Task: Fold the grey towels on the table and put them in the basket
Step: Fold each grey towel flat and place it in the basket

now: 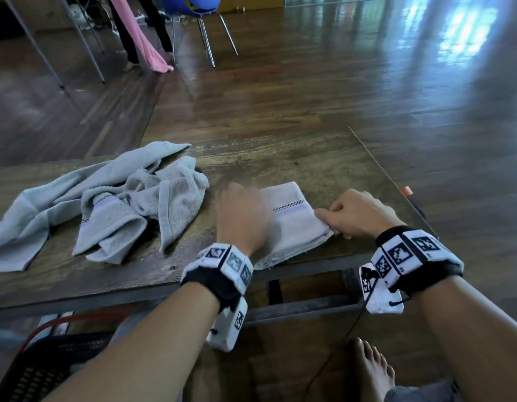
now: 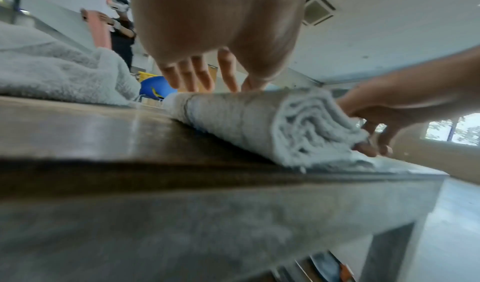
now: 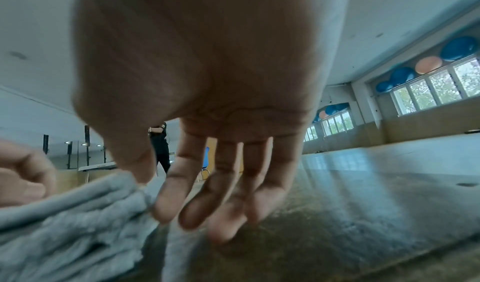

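A folded grey towel (image 1: pixel 292 219) lies at the front right of the wooden table (image 1: pixel 280 158). My left hand (image 1: pixel 242 216), blurred, lies flat on its left part with straight fingers (image 2: pixel 197 74) pressing the top. My right hand (image 1: pixel 358 216) is at the towel's right edge (image 2: pixel 311 126), pinching the layered edge between thumb and fingers (image 3: pixel 166 200). A crumpled pile of grey towels (image 1: pixel 106 204) sits on the table's left half. A black basket (image 1: pixel 48 367) with a red rim stands on the floor at lower left, below the table.
The table's right edge runs just beyond my right hand, with a small orange object (image 1: pixel 407 191) on it. A bare foot (image 1: pixel 373 369) and a thin cable lie under the front edge. A blue chair (image 1: pixel 199 7) and a person holding pink cloth (image 1: pixel 141 33) stand far back.
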`<action>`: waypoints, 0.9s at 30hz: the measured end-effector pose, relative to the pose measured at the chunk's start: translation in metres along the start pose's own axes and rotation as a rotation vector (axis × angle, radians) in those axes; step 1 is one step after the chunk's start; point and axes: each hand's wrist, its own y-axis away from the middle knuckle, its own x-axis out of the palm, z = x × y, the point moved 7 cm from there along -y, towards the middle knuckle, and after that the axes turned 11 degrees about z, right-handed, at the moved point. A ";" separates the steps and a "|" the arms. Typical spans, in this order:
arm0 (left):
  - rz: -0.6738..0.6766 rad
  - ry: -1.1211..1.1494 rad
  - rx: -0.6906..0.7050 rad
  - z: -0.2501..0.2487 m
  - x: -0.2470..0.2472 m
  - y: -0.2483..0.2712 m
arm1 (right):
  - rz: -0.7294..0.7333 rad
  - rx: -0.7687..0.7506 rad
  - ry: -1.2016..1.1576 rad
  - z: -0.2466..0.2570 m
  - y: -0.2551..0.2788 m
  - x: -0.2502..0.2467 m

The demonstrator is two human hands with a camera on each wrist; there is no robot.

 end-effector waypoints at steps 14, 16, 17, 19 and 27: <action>0.439 0.007 0.157 -0.011 0.065 0.019 | -0.002 -0.431 0.039 0.038 0.003 0.057; 0.454 0.000 0.137 -0.011 0.065 0.017 | 0.027 -0.369 0.055 0.030 -0.002 0.061; 0.464 0.000 0.125 -0.010 0.066 0.016 | 0.029 -0.340 0.067 0.027 -0.004 0.061; 0.478 0.004 0.111 -0.009 0.066 0.014 | 0.021 -0.287 0.078 0.023 -0.007 0.060; 0.521 -0.026 0.072 -0.002 0.068 0.008 | -0.005 -0.196 0.018 0.020 -0.010 0.067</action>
